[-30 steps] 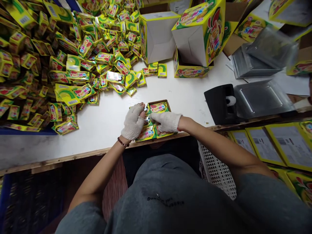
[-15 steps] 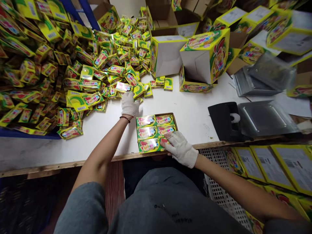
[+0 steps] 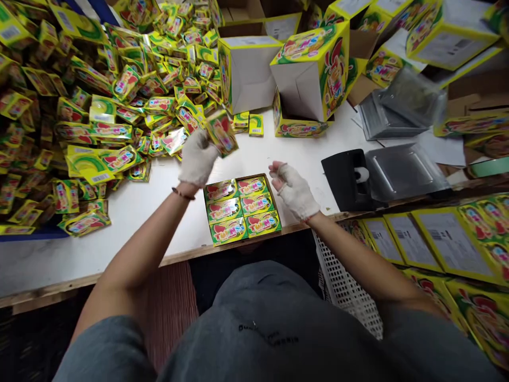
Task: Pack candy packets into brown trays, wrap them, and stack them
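Observation:
My left hand (image 3: 196,158), in a white glove, is lifted above the table and grips a small yellow-green candy packet (image 3: 221,132), blurred by motion. My right hand (image 3: 292,187), also gloved, hovers just right of a shallow brown tray (image 3: 271,185) with its fingers loosely apart and nothing in them. The tray sits at the table's near edge and is filled with two columns of flat packets (image 3: 238,211). A large heap of the same packets (image 3: 119,95) covers the table's left and far side.
Open yellow display cartons (image 3: 314,74) stand at the back centre. A black tape dispenser (image 3: 350,178) and clear plastic trays (image 3: 401,170) lie to the right. Flattened yellow cartons (image 3: 445,239) are stacked lower right beside a white mesh basket (image 3: 345,281).
My left hand has come back from the heap carrying a packet. My right hand has lifted off the tray's near corner and moved up to its right side.

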`<state>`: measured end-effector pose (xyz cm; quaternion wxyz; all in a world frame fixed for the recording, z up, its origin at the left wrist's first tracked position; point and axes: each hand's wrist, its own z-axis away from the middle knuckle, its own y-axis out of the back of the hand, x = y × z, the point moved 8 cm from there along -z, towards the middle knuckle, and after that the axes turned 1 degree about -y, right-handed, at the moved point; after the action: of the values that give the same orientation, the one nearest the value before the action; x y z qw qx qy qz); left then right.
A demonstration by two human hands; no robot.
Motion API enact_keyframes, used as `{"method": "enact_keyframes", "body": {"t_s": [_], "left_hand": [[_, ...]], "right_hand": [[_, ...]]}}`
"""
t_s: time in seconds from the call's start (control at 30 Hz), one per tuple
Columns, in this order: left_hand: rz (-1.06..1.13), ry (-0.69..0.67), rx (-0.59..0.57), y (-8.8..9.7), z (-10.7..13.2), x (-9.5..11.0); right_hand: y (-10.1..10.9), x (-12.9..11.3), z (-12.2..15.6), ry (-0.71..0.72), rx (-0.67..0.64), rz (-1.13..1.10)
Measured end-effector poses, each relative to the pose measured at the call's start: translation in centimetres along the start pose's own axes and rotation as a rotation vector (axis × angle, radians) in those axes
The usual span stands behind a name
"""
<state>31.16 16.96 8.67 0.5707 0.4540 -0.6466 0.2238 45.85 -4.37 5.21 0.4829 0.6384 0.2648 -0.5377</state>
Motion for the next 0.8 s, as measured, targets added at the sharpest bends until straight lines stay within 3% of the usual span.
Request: {"method": "enact_keyframes", "body": {"t_s": [0.07,0.13,0.2,0.27,0.37,0.43,0.5,0.57,0.63,0.8], "left_hand": [[0.110,0.012,-0.166,-2.9,4.7,2.5],[0.115,0.052,-0.302,-4.7,8.7,3.6],[0.046,0.060,-0.269,-3.8,10.6,3.2],[-0.092,0.055,-0.109,-0.6,10.1,1.4],[-0.403,0.090,0.077,4.5,7.0,-2.3],[-0.624,0.132,0.134,6.7,4.7,-4.5],[-0.778,0.190,0.182,7.8,3.0,-6.0],[-0.841,0.259,0.163,7.6,2.0,-7.1],[-0.879,0.297,0.063,6.1,1.6,-7.8],[-1.098,0.139,-0.245,0.9,0.1,-7.8]], "right_hand": [[-0.7,-1.2,-1.9,0.004,-0.027,-0.038],[-1.5,-2.6,-2.8,0.045,-0.122,0.013],[-2.2,-3.7,-2.9,0.103,-0.250,0.141],[-2.7,-3.6,-2.6,0.100,-0.378,0.308],[-3.8,-2.0,-2.2,0.008,-0.559,0.550],[-4.9,-1.4,-1.9,0.026,-0.643,0.687],[-6.1,-1.5,-1.6,0.123,-0.636,0.804],[-7.0,-1.8,-0.9,0.231,-0.567,0.885],[-7.7,-1.9,0.1,0.321,-0.493,0.919],[-8.5,-0.6,1.6,0.453,-0.432,0.900]]}}
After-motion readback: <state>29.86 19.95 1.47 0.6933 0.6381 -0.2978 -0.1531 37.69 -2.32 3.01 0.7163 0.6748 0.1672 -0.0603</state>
